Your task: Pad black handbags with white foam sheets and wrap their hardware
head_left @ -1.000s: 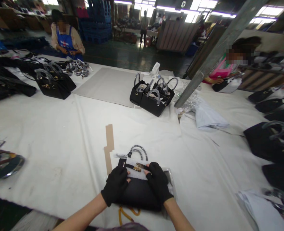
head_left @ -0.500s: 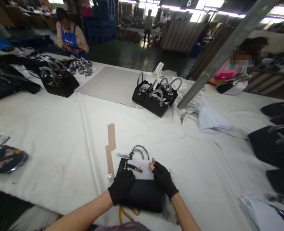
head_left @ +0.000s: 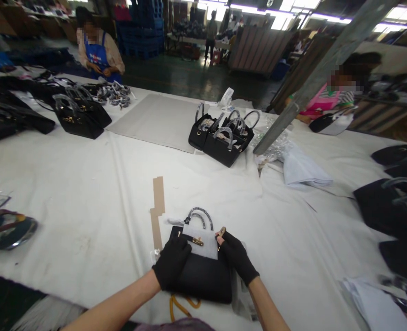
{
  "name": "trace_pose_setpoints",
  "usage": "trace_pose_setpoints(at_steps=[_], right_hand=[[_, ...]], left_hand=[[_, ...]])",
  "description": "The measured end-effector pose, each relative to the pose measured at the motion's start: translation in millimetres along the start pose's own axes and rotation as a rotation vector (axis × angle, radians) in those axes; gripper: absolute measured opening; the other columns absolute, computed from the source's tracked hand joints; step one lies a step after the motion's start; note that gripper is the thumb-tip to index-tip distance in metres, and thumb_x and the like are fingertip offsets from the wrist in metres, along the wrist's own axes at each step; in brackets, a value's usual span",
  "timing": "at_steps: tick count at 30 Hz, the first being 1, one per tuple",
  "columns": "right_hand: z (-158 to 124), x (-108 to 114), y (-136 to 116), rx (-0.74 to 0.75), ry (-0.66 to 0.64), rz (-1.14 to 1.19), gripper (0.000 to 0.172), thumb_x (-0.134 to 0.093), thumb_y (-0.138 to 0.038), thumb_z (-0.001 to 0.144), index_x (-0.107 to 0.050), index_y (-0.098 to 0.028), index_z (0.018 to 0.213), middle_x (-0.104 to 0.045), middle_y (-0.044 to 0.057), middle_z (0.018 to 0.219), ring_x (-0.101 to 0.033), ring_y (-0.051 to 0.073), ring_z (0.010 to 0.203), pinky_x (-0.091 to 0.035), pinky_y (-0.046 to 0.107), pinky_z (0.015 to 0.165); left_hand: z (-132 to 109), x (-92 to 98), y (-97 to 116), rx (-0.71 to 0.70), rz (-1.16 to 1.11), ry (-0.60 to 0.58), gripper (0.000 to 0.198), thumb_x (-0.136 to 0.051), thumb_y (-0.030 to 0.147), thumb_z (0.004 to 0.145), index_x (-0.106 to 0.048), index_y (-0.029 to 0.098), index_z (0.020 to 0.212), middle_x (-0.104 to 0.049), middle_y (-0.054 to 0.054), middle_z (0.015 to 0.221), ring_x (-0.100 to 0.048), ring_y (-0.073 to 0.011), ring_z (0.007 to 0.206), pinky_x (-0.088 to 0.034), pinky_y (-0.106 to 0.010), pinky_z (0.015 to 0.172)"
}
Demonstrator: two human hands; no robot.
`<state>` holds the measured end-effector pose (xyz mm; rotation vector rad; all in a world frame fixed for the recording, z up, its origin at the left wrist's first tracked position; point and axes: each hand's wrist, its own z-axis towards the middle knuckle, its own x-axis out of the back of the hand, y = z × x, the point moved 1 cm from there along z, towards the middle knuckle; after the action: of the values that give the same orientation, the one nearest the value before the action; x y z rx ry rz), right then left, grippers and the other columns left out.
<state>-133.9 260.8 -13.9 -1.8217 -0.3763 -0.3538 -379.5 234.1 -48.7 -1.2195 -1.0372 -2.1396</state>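
A black handbag lies in front of me with its front up and its wrapped handles pointing away. White tissue covers part of its upper front, beside a gold clasp. My left hand, in a black fingerless glove, is closed on the bag's left side, its fingertips hidden. In my right hand, gloved the same way, thumb and fingers pinch a strap end with a gold metal plate at the bag's upper right. Clear plastic shows under the right forearm.
Black handbags stand farther back on the white-covered table, with others at left and right. A slanted metal post rises beyond. Brown tape sticks to the cover. Two co-workers stand across the table.
My right hand has turned the gold-plated strap end slightly upward, so the plate shows more. The left hand has shifted slightly on the bag; the bag stays about where it was.
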Motion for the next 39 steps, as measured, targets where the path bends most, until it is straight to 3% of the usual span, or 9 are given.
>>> trace_pose_setpoints(at_steps=[6, 9, 12, 15, 19, 24, 30, 35, 39], right_hand=[[-1.5, -3.3, 4.2, 0.018, 0.009, -0.019, 0.041, -0.053, -0.052, 0.083, -0.068, -0.019, 0.104, -0.071, 0.009, 0.110, -0.064, 0.028, 0.105, -0.051, 0.042, 0.092], [-3.3, -6.0, 4.3, 0.037, 0.017, -0.058, 0.038, -0.053, -0.049, 0.085, -0.067, -0.020, 0.104, -0.072, 0.008, 0.107, -0.065, 0.027, 0.101, -0.052, 0.040, 0.090], [-4.8, -10.7, 2.8, 0.078, 0.070, -0.094, 0.033, -0.057, -0.044, 0.081, -0.066, -0.019, 0.101, -0.072, 0.008, 0.104, -0.065, 0.026, 0.099, -0.051, 0.041, 0.091], [-6.3, -17.4, -1.5, 0.123, 0.062, -0.109, 0.028, -0.060, -0.040, 0.078, -0.067, -0.020, 0.097, -0.072, 0.008, 0.102, -0.066, 0.026, 0.097, -0.051, 0.040, 0.090], [-6.8, -23.2, -9.0, 0.147, -0.028, -0.096, 0.026, -0.057, -0.038, 0.080, -0.068, -0.021, 0.097, -0.072, 0.006, 0.103, -0.066, 0.025, 0.096, -0.053, 0.040, 0.088], [-5.5, -25.2, -13.1, 0.151, 0.007, -0.060, 0.034, -0.057, -0.041, 0.080, -0.069, -0.021, 0.105, -0.071, 0.008, 0.108, -0.065, 0.026, 0.102, -0.051, 0.043, 0.093], [-1.3, -44.0, 3.4, 0.160, 0.042, -0.125, 0.036, -0.053, -0.043, 0.083, -0.069, -0.019, 0.105, -0.071, 0.010, 0.107, -0.063, 0.026, 0.103, -0.048, 0.044, 0.096], [3.6, -50.7, 6.2, 0.154, 0.129, -0.166, 0.035, -0.048, -0.041, 0.084, -0.066, -0.019, 0.104, -0.070, 0.009, 0.106, -0.062, 0.025, 0.104, -0.047, 0.041, 0.094], [6.9, -44.3, -9.2, 0.157, 0.017, -0.135, 0.027, -0.047, -0.039, 0.085, -0.066, -0.020, 0.089, -0.072, 0.005, 0.091, -0.064, 0.022, 0.088, -0.050, 0.034, 0.080]], left_hand=[[16.2, -8.0, 15.9, 0.014, 0.027, -0.092, 0.032, -0.052, 0.027, 0.090, -0.057, 0.027, 0.122, -0.054, -0.009, 0.134, -0.049, -0.0293, 0.117, -0.034, -0.058, 0.102], [29.3, -9.7, 20.3, 0.059, 0.027, -0.217, 0.032, -0.051, 0.030, 0.091, -0.058, 0.028, 0.121, -0.052, -0.009, 0.138, -0.050, -0.0306, 0.115, -0.037, -0.055, 0.096], [35.0, -7.3, 24.0, 0.085, 0.031, -0.265, 0.029, -0.049, 0.030, 0.092, -0.060, 0.027, 0.118, -0.056, -0.009, 0.133, -0.053, -0.0295, 0.110, -0.037, -0.053, 0.096], [33.3, -5.5, 28.2, 0.101, 0.035, -0.219, 0.032, -0.049, 0.037, 0.092, -0.059, 0.030, 0.121, -0.053, -0.009, 0.136, -0.051, -0.0311, 0.114, -0.030, -0.058, 0.102], [29.6, -9.4, 32.9, 0.003, 0.019, -0.158, 0.040, -0.047, 0.049, 0.091, -0.055, 0.034, 0.127, -0.044, -0.008, 0.146, -0.041, -0.0341, 0.129, -0.024, -0.061, 0.105], [29.0, -13.4, 32.7, -0.023, -0.030, -0.157, 0.042, -0.042, 0.046, 0.094, -0.048, 0.034, 0.134, -0.048, -0.006, 0.143, -0.043, -0.0323, 0.128, -0.021, -0.063, 0.107], [28.3, -4.2, 26.7, -0.041, -0.162, -0.127, 0.029, -0.049, 0.037, 0.092, -0.060, 0.030, 0.118, -0.055, -0.006, 0.133, -0.045, -0.0288, 0.125, -0.025, -0.058, 0.108], [28.3, -0.1, 10.6, 0.176, -0.343, 0.049, 0.028, -0.046, 0.021, 0.090, -0.062, 0.023, 0.114, -0.065, -0.006, 0.111, -0.056, -0.0217, 0.104, -0.043, -0.040, 0.092], [32.1, -9.1, 0.8, 0.332, -0.281, 0.067, 0.025, -0.048, 0.028, 0.091, -0.065, 0.020, 0.108, -0.067, -0.007, 0.099, -0.058, -0.0245, 0.097, -0.043, -0.040, 0.086]])
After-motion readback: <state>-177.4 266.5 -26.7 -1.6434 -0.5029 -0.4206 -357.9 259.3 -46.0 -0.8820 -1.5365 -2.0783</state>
